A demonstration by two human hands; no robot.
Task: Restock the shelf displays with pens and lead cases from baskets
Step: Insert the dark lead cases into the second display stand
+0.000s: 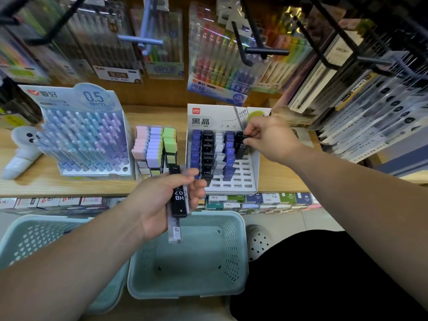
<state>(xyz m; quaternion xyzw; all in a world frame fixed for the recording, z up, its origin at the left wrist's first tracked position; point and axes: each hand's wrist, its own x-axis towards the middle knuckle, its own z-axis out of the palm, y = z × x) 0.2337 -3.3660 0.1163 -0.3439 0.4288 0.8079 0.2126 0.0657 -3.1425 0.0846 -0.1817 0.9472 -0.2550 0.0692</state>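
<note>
Head view: my right hand point(271, 137) is pinching a lead case point(242, 147) into the display point(253, 158); my left hand point(159, 205) is gripping spare cases point(179, 198), probably bound for the empty slots point(243, 169) next.

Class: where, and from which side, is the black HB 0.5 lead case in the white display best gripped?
Probably pinch its top end from above: the black HB 0.5 lead case stands upright, foot slotted in the white display, blue cases close beside it.
</note>
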